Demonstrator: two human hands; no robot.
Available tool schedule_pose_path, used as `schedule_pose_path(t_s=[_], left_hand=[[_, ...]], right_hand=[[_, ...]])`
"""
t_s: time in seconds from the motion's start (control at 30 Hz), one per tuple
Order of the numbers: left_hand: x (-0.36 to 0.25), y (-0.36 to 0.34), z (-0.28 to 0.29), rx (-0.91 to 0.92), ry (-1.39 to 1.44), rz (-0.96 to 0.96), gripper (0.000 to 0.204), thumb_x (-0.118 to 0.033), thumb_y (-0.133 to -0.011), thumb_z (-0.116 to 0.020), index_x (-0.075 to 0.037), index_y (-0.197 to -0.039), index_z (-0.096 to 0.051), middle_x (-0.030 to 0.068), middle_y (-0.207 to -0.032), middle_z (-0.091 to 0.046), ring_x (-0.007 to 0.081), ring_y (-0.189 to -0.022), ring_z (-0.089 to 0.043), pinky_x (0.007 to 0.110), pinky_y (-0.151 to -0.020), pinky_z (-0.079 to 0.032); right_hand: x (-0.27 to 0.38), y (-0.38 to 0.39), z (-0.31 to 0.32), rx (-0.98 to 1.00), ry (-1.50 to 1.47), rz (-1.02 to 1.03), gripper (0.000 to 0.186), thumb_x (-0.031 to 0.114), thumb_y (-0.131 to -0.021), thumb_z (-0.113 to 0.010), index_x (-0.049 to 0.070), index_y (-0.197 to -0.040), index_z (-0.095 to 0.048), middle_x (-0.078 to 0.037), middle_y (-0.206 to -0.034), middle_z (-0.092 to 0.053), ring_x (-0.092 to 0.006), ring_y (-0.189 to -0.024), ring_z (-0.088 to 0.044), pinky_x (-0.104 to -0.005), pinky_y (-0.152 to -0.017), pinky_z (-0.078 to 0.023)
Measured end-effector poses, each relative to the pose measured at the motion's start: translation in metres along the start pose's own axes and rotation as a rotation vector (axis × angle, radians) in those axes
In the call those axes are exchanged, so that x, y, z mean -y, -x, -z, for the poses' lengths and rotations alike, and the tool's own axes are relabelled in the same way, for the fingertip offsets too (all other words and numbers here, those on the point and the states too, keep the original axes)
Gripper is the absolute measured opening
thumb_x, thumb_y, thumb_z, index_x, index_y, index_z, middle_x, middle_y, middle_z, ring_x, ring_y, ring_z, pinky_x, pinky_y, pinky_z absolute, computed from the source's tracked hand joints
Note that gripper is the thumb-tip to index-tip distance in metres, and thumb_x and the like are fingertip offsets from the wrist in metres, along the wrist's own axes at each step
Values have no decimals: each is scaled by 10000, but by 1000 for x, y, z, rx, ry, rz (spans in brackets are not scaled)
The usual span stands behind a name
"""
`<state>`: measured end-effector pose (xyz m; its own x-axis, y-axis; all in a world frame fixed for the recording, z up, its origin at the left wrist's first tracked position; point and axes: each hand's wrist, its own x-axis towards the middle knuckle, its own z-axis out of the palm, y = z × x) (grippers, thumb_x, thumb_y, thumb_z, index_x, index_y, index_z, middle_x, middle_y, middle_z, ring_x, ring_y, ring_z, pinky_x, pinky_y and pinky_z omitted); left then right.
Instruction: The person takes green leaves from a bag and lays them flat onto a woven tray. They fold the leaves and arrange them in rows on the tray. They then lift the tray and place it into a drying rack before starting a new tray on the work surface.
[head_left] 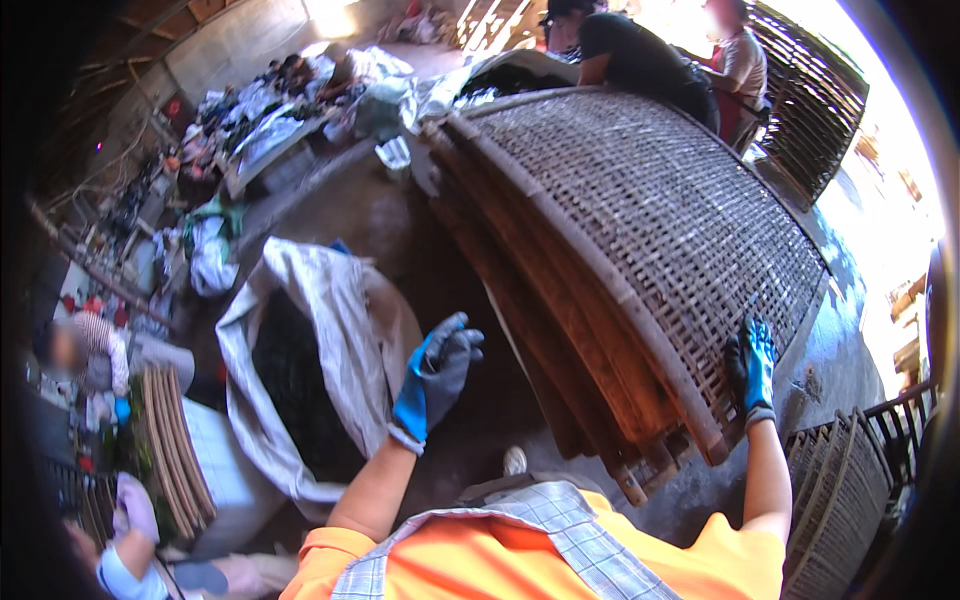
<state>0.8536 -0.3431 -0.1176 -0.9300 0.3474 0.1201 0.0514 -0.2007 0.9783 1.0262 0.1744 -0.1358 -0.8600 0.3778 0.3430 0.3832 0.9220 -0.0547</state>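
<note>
Right hand (752,372), gloved blue-black, flat on near edge of top woven bamboo tray (650,230), at 4 o'clock. Left hand (437,380), same glove, half curled in air, centre, just right of open white sack (330,340) with dark contents. Two people (660,60) at 12 o'clock behind tray stack.

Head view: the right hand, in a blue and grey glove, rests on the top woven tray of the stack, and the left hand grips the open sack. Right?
Not quite. In the head view the left hand grips nothing; it hangs free beside the open sack. The right hand does rest on the top woven tray.
</note>
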Motion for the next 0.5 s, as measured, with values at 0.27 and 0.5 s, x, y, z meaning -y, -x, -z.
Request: schedule_pose_path(t_s=[0.27,0.5], left_hand=[[34,-111,-18,127,95,79,359,-206,-984,-516,-16,-1288,-503,81,-1049,-657,129,-921,-630,267,-846,-519],[48,-282,10,334,286,48,365,-90,-944,-569,-9,-1292,-497,34,-1047,-638,94,-895,-592,224,-798,-493]], right_hand=[[33,-8,19,16,-44,-61,498,214,-890,-524,48,-1356,-465,-203,-1417,-421,-364,-1334,-362,-427,-1123,-251],[-37,0,-44,-99,-933,-531,331,281,-977,-513,2,-1121,-616,-96,-1167,-618,-225,-1104,-537,-358,-988,-393]])
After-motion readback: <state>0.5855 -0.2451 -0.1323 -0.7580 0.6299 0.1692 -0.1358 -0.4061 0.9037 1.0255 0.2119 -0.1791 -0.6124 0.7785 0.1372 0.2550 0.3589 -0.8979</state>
